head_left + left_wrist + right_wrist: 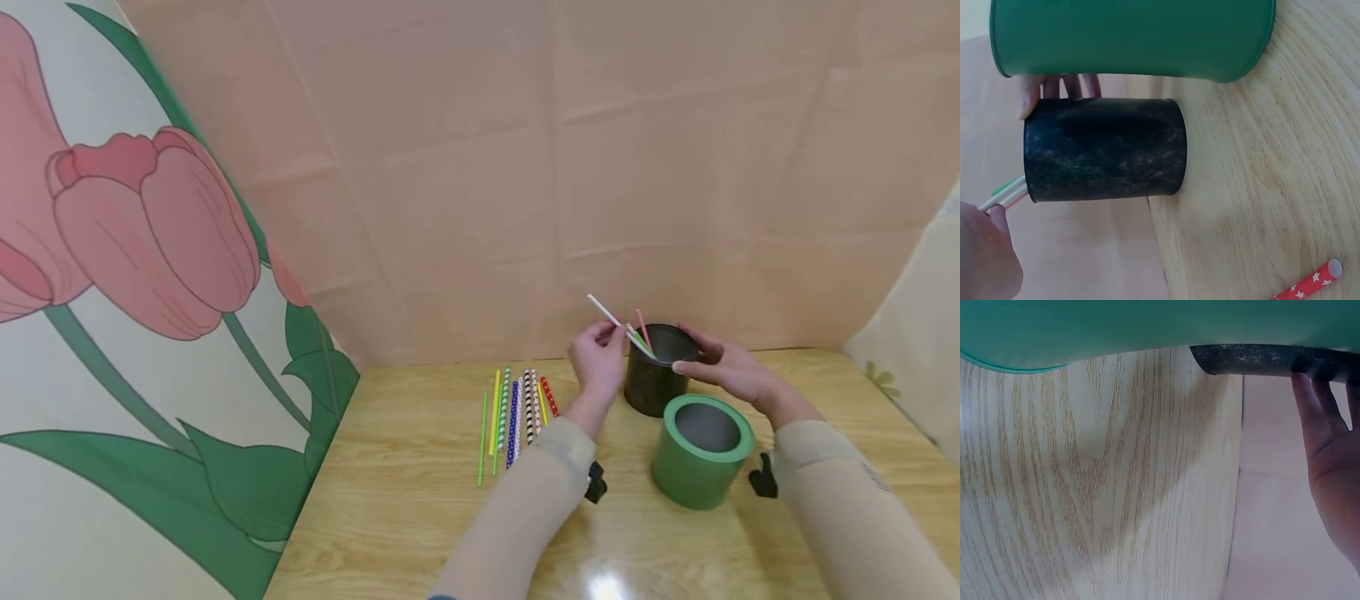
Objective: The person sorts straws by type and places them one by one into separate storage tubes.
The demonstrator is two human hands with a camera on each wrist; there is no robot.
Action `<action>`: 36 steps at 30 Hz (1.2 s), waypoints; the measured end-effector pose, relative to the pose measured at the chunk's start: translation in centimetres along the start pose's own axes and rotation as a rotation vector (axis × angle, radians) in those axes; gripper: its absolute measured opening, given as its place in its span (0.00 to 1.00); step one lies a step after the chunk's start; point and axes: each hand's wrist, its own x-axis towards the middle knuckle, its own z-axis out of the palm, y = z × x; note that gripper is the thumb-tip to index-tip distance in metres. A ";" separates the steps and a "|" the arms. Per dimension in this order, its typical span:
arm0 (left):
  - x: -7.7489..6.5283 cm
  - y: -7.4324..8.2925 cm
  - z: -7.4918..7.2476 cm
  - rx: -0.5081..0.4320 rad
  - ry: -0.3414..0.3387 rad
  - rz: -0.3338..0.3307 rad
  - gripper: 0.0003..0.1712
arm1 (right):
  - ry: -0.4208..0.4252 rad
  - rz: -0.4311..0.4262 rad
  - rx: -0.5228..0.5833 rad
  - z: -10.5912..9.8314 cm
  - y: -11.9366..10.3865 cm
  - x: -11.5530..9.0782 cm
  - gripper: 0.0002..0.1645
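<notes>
Between the thumb and fingers of my left hand (597, 360) a white paper straw (603, 309) is pinched, slanting with its lower end in the mouth of a black can (649, 393). A pink straw (643, 328) and a green one stand in that can. My right hand (729, 371) grips the can at the rim, thumb in front and fingers at the far side. The left wrist view shows the black can (1107, 150) side-on, with the left hand (985, 253) by its opening. In the right wrist view, the right hand's fingers (1316, 412) touch the can.
Nearer to me stands a green can (696, 467) with a thick rim, in front of the black one. Several patterned and plain straws (516, 414) lie side by side on the wooden table (390, 467), left of the cans. A pinkish sheet (465, 183) hangs behind.
</notes>
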 end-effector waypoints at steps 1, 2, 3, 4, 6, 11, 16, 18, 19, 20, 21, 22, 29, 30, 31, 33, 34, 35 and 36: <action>0.0 0.0 0.0 0.029 -0.002 0.008 0.03 | 0.001 0.001 -0.002 0.0 0.0 0.0 0.54; 0.0 0.0 0.1 0.063 -0.006 0.014 0.03 | 0.001 0.002 -0.005 0.0 0.0 0.0 0.55; 0.0 0.0 0.1 0.097 -0.010 0.023 0.02 | 0.001 0.004 -0.008 0.0 0.0 -0.1 0.55; 0.0 0.1 0.2 0.122 -0.018 0.027 0.02 | 0.002 0.005 -0.007 0.0 0.0 -0.1 0.55; -0.1 0.2 0.2 0.158 -0.032 0.028 0.03 | 0.005 0.006 -0.008 0.0 0.0 0.0 0.55; -0.2 0.3 0.1 0.168 -0.033 0.016 0.05 | 0.004 0.003 0.004 0.2 0.1 0.1 0.54; -0.3 -0.1 -0.6 0.143 -0.030 -0.001 0.09 | 0.000 0.005 0.018 0.3 0.2 0.2 0.54; -0.3 -0.4 -0.9 0.136 -0.031 -0.005 0.09 | -0.002 0.004 0.022 0.3 0.3 0.2 0.54; -0.3 -0.5 -1.0 0.135 -0.030 -0.006 0.09 | -0.001 0.005 0.017 0.3 0.3 0.2 0.54; -0.2 -0.7 -1.2 0.138 -0.031 -0.005 0.08 | 0.000 0.012 0.014 0.3 0.3 0.1 0.54; -0.2 -0.8 -1.5 0.140 -0.031 -0.007 0.08 | -0.001 0.013 0.007 0.2 0.3 0.0 0.55; -0.1 -1.0 -1.7 0.143 -0.033 0.000 0.08 | -0.002 0.018 -0.003 0.2 0.4 0.0 0.55; 0.5 -1.9 -4.7 0.163 -0.091 -0.017 0.05 | -0.006 0.025 0.007 0.0 0.8 -0.4 0.55; 0.6 -2.0 -5.3 0.170 -0.096 -0.022 0.06 | -0.006 0.023 0.008 0.0 0.8 -0.4 0.55; 0.8 -2.1 -6.0 0.171 -0.100 -0.031 0.06 | -0.006 0.023 0.011 0.0 0.9 -0.4 0.55; 1.3 -2.2 -7.4 0.186 -0.107 -0.055 0.06 | -0.005 0.023 0.013 -0.1 0.9 -0.3 0.55; 1.6 -2.4 -8.2 0.194 -0.108 -0.070 0.07 | -0.006 0.020 0.014 -0.1 0.9 -0.3 0.55; 1.8 -2.6 -9.0 0.193 -0.107 -0.080 0.07 | -0.005 0.021 0.009 -0.1 0.9 -0.3 0.55; 2.1 -2.7 -9.8 0.197 -0.106 -0.091 0.07 | -0.005 0.020 0.005 -0.2 0.8 -0.2 0.56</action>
